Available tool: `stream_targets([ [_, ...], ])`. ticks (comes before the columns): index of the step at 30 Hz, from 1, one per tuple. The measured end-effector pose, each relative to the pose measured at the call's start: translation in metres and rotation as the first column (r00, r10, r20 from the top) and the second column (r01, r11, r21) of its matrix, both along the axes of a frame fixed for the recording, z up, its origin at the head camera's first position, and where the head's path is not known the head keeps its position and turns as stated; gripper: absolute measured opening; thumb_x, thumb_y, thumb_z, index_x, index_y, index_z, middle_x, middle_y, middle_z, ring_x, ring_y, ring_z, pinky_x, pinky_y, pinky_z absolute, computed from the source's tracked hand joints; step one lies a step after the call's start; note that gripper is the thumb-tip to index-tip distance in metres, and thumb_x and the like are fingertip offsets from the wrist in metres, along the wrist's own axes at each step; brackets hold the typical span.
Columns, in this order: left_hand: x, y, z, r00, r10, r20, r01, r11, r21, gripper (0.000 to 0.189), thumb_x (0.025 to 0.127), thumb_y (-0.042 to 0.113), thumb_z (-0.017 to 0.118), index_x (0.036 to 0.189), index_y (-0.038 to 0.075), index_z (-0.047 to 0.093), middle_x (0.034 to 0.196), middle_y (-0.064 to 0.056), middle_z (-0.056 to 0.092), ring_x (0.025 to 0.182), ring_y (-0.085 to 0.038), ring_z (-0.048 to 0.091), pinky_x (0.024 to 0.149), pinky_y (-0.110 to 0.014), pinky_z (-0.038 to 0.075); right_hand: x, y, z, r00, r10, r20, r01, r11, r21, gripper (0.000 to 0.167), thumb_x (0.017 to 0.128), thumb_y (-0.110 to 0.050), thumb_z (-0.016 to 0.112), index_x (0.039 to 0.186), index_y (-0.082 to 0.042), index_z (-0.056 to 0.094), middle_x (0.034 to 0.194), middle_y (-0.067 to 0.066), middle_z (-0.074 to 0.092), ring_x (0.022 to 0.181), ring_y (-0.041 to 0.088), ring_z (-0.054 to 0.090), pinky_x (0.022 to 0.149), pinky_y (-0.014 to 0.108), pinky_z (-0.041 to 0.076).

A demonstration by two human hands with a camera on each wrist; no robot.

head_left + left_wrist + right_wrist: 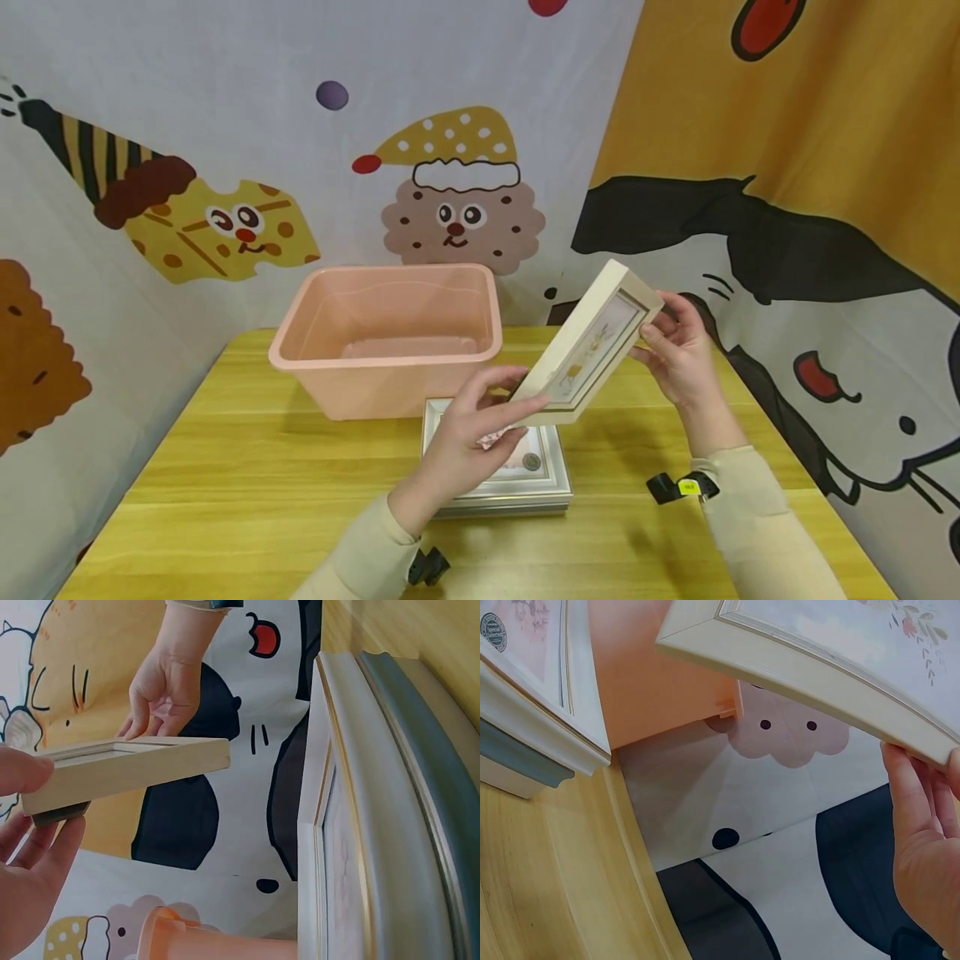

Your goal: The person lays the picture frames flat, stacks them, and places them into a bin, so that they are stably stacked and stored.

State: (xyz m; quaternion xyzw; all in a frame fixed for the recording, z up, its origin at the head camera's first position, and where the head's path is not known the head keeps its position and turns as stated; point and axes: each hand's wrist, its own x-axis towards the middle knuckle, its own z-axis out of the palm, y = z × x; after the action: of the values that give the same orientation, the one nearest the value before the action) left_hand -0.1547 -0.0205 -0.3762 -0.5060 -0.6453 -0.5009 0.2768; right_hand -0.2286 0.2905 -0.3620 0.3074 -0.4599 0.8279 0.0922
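A cream picture frame (588,354) with a floral print is held tilted in the air between both hands. My left hand (468,433) grips its lower left end, thumb and fingers on opposite faces. The upper right end is held between the thumb and fingers of my right hand (682,354). In the left wrist view, a dark piece (60,814) shows on the frame's underside by the left fingers; its kind is unclear. Below lies a stack of picture frames (510,500), a white one on top with a round dark seal on its print.
A pink plastic tub (386,387) stands behind the stack, at the back of the wooden table (247,492). No contents show inside the tub. A cartoon-printed cloth (255,67) hangs close behind and along the sides.
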Motion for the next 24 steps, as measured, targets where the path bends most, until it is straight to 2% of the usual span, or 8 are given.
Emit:
stream_targets([
  [2,0.0,-0.001,0.001,1.0,0.009,-0.015,-0.009,1.0,-0.01,0.062,0.078,-0.019,0.07,0.13,0.013,0.066,0.134,-0.022,0.048,0.115,-0.032,0.054,0.086,-0.032,0.057,0.0,-0.001,0.0,1.0,-0.022,0.002,0.022,1.0,0.017,0.045,0.095,0.018,0.049,0.129,-0.01,0.059,0.114,0.01,0.07,0.09,0.019,0.067,0.071,0.033,0.061],
  [6,0.0,-0.004,0.004,0.998,0.038,-0.044,-0.039,0.999,-0.024,0.06,0.076,-0.02,0.07,0.127,0.011,0.067,0.133,-0.021,0.05,0.112,-0.03,0.056,0.086,-0.029,0.056,0.0,-0.002,0.0,1.0,-0.007,-0.004,0.008,1.0,0.023,0.046,0.095,0.019,0.047,0.129,-0.01,0.058,0.115,0.01,0.069,0.092,0.02,0.067,0.072,0.034,0.061],
  [9,0.0,-0.007,0.004,0.997,0.063,-0.052,-0.065,0.997,-0.032,0.056,0.074,-0.02,0.07,0.124,0.007,0.068,0.131,-0.02,0.052,0.11,-0.03,0.057,0.085,-0.03,0.057,-0.001,-0.002,-0.001,1.0,0.013,-0.016,-0.012,0.999,0.035,0.047,0.094,0.021,0.045,0.131,-0.008,0.056,0.117,0.011,0.068,0.095,0.021,0.067,0.073,0.035,0.061],
  [12,-0.001,-0.01,0.004,0.995,0.089,-0.052,-0.091,0.995,-0.038,0.054,0.072,-0.022,0.071,0.12,0.003,0.069,0.13,-0.019,0.055,0.108,-0.03,0.059,0.085,-0.031,0.058,0.0,-0.002,-0.001,1.0,-0.009,-0.021,0.01,0.997,0.078,0.047,0.094,0.021,0.046,0.131,-0.008,0.056,0.117,0.009,0.068,0.097,0.021,0.067,0.074,0.034,0.061],
  [21,-0.004,-0.023,0.005,0.996,0.076,0.052,-0.075,0.997,-0.021,0.049,0.074,-0.019,0.072,0.118,0.002,0.072,0.131,-0.018,0.058,0.11,-0.032,0.061,0.089,-0.038,0.057,0.002,0.001,0.002,0.995,-0.078,-0.061,0.09,0.965,0.247,0.046,0.094,0.021,0.047,0.134,-0.001,0.055,0.119,0.009,0.062,0.097,0.019,0.066,0.077,0.031,0.06],
  [24,-0.005,-0.027,0.006,0.994,0.064,0.09,-0.063,0.998,-0.012,0.047,0.076,-0.017,0.074,0.118,0.002,0.072,0.13,-0.019,0.059,0.112,-0.032,0.06,0.09,-0.037,0.056,0.003,0.001,0.004,0.989,-0.125,-0.074,0.142,0.941,0.309,0.045,0.094,0.02,0.048,0.134,0.001,0.055,0.118,0.009,0.062,0.096,0.017,0.067,0.076,0.029,0.06],
])
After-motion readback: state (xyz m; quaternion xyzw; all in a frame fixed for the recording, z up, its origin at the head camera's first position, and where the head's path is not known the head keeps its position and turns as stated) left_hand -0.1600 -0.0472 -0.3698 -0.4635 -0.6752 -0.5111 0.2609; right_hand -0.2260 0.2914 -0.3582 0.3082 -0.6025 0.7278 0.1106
